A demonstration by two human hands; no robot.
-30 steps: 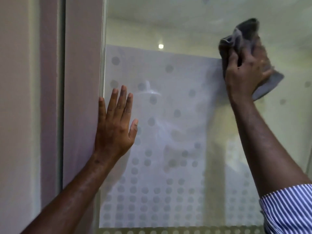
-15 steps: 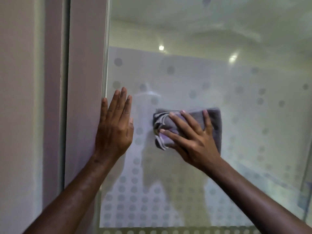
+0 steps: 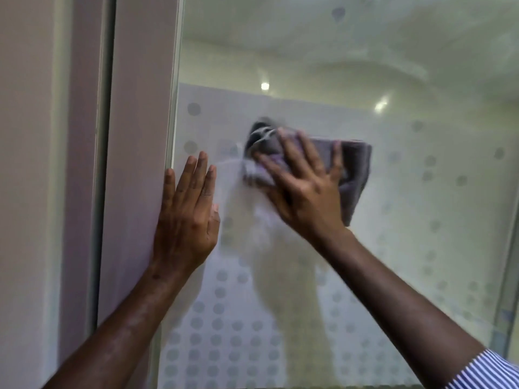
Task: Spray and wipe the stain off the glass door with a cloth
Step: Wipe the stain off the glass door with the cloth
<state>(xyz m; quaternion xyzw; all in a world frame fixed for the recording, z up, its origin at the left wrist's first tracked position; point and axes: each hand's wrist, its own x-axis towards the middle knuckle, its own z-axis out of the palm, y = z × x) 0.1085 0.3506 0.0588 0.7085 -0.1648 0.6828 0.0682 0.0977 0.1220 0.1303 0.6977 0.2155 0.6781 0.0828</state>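
The glass door fills the right of the view, printed with grey frosted dots and showing reflections. My right hand lies flat with fingers spread over a folded grey cloth, pressing it against the glass left of centre. The cloth's left end is blurred by motion. My left hand rests open and flat on the door's left edge, fingers pointing up, a little to the left of the cloth. No spray bottle is in view. I cannot make out a distinct stain on the glass.
A pale pink wall and door frame stand left of the glass, with a dark vertical gap beside them. Ceiling lights reflect in the pane. A striped sleeve shows at the lower right.
My right hand swept the cloth from the upper right of the glass down to the left, then a little upward. My left hand stayed flat on the door's edge.
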